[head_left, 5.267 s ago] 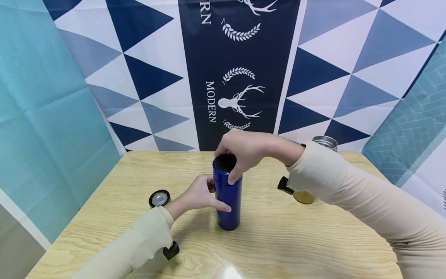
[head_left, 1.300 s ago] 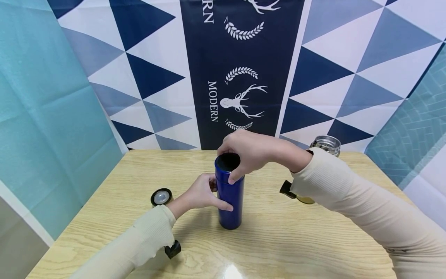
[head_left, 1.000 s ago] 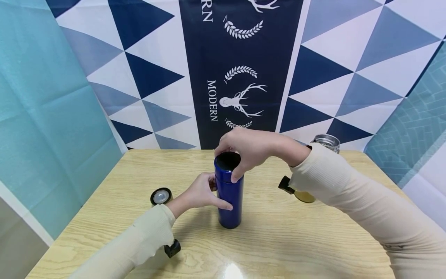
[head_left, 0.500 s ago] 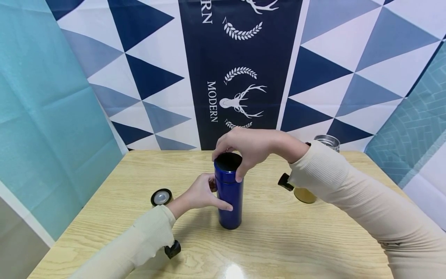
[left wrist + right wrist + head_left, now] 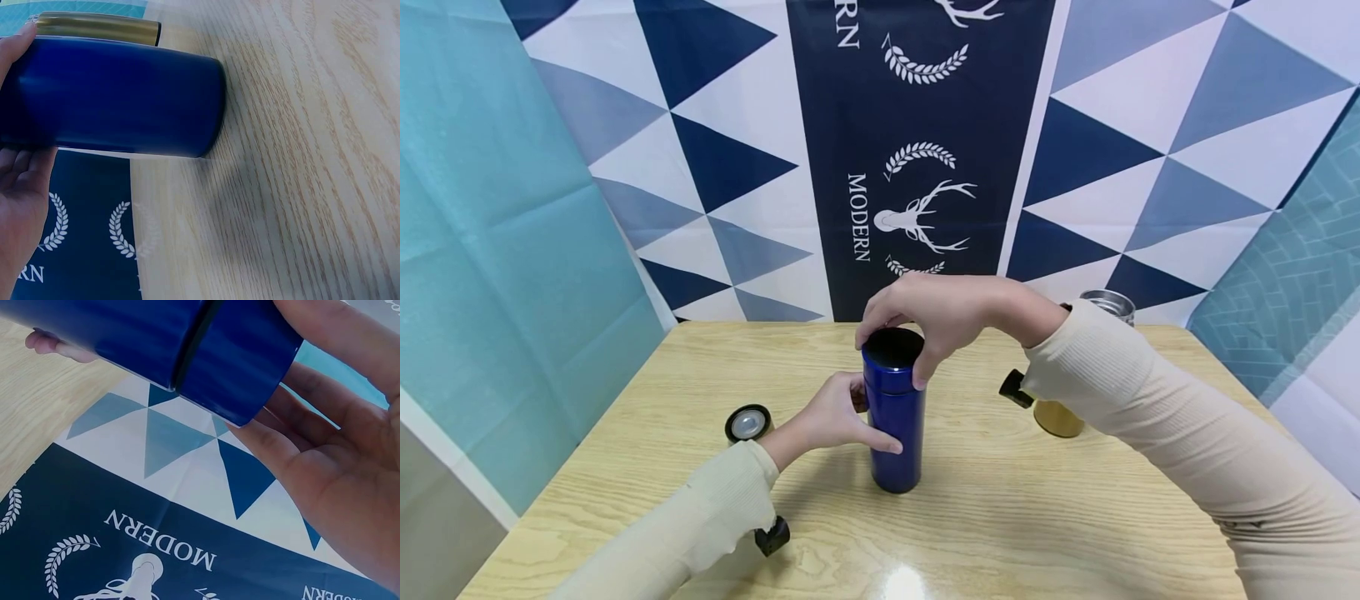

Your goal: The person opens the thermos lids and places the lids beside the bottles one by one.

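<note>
Right hand (image 5: 938, 310) arches over flask (image 5: 898, 421) (left hand (image 5: 831, 417) lower).

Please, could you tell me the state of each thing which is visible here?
Blue bottle: upright.
Bottle top: on the body, dark seam between; tightness unclear.
Left hand: gripping the bottle.
Right hand: gripping the bottle top.
Black-rimmed round thing: pale disc facing up.
Clear rim: facing up, no lid visible.
</note>
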Available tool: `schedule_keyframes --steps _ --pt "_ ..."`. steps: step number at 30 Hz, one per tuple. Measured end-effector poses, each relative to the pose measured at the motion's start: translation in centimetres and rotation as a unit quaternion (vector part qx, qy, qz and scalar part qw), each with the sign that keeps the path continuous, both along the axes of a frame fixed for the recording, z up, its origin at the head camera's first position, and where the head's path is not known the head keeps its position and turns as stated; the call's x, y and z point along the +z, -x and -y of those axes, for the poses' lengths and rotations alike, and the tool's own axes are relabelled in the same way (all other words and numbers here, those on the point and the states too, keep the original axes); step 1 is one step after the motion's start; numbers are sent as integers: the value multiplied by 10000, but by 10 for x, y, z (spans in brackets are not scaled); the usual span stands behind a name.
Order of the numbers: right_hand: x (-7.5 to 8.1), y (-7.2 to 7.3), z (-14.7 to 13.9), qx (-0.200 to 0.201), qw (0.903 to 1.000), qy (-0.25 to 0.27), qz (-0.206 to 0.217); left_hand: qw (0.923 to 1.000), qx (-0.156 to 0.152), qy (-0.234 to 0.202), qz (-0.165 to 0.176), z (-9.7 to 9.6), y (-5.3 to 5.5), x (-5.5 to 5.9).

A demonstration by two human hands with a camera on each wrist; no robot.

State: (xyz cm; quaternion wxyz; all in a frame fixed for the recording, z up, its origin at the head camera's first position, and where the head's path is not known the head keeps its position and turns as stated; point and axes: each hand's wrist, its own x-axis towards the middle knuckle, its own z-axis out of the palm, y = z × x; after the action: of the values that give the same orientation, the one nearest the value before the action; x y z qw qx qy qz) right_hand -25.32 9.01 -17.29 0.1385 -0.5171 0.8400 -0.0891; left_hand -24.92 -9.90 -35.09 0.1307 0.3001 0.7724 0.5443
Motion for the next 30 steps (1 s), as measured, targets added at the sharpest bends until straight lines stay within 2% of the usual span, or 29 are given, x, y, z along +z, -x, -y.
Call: schedule_keyframes --steps 6,13,19,25,30 --pt "-1 -4 -2 -72 10000 -15 -8 10000 25 5 14 -1 -1 0" --pt "0 -10 -4 -95 9993 119 -332 9999 154 69 15 -2 -2 -1" --pt "1 -21 0 -892 9945 208 -508 9997 189 133 7 -2 -3 1" --pt "1 -31 10 -1759 9812 43 -798 9996 181 173 105 0 -3 1" --pt "2 -33 14 -2037 9758 -174 -773 9996 169 184 116 -1 -3 2"
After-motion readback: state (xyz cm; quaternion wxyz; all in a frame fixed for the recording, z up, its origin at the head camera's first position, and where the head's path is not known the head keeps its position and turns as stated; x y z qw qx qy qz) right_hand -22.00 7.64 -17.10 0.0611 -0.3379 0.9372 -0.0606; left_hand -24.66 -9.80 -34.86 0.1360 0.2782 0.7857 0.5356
